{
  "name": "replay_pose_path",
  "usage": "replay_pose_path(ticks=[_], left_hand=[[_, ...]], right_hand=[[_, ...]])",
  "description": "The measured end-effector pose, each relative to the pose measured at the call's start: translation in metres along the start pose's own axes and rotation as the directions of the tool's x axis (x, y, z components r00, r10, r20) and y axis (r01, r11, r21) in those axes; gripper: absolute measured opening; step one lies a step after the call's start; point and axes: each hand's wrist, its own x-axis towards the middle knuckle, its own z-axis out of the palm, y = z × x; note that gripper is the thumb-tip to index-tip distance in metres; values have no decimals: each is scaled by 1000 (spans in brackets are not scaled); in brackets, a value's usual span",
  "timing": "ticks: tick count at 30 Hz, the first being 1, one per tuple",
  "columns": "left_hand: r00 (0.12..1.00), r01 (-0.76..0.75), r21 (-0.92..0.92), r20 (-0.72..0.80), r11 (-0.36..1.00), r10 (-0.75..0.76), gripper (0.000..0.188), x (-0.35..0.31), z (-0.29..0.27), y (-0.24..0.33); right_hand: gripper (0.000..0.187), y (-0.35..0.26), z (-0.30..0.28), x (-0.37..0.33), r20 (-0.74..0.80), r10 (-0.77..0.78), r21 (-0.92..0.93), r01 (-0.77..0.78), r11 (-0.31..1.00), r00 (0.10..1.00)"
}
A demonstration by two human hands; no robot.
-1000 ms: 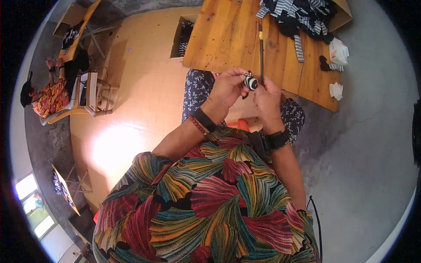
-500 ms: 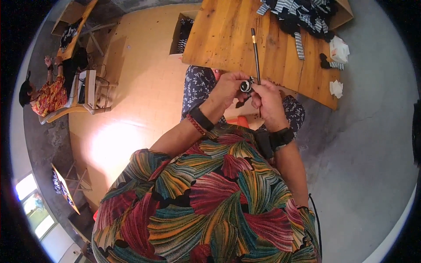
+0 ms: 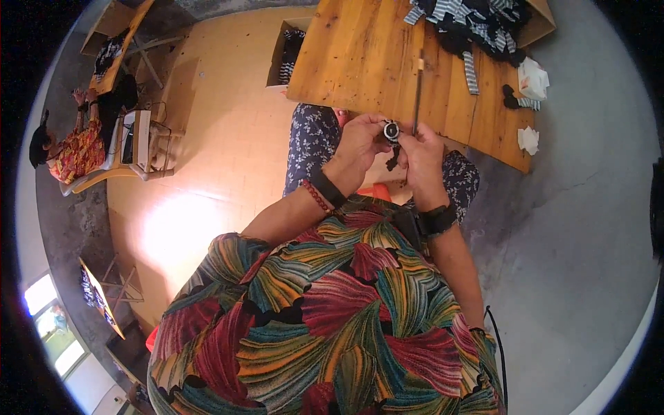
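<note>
In front of my lap, just off the near edge of the wooden table (image 3: pixel 370 62), both hands hold a small striped black-and-white knit piece, sock-like (image 3: pixel 391 132). It is bunched into a ring with a dark centre, and a black tail hangs below. My left hand (image 3: pixel 357 148) pinches its left side with closed fingers. My right hand (image 3: pixel 423 158) grips the right side and also keeps a thin dark stick with a light band (image 3: pixel 418 93) upright between its fingers. The lower end of the stick is hidden by that hand.
Black and grey-striped knit pieces (image 3: pixel 477 31) lie heaped at the table's far right. A white packet (image 3: pixel 533 79), a loose striped piece (image 3: pixel 513 98) and crumpled white paper (image 3: pixel 528 140) lie along the right edge. A cardboard box (image 3: pixel 279 75) stands left; another person (image 3: pixel 79 152) sits far left.
The knit ring has turned so its dark centre faces up more. The stick's top has swung right and nearer, and it stands more upright. Both hands still hold on.
</note>
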Motion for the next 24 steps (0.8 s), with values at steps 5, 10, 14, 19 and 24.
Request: replay_pose_path(ticks=[5,10,14,19,24], left_hand=[[992,-54,-9,110,999,54,11,0,-2,-7],[972,-229,354,128,907,196,27,-13,5,-1],[820,-544,320,398,775,411,32,-30,15,22],[917,-305,312,352,900,189,20,-31,30,39],[945,-213,-284,184,935,271,20,9,7,30]], right_hand=[[15,1,-7,8,83,137,455,-160,876,987],[15,-4,-8,7,103,184,477,-211,853,977],[15,-12,-5,5,57,168,452,-175,875,984],[15,-24,2,6,165,74,408,-136,903,984],[12,-45,6,-12,71,-36,-10,37,999,997]])
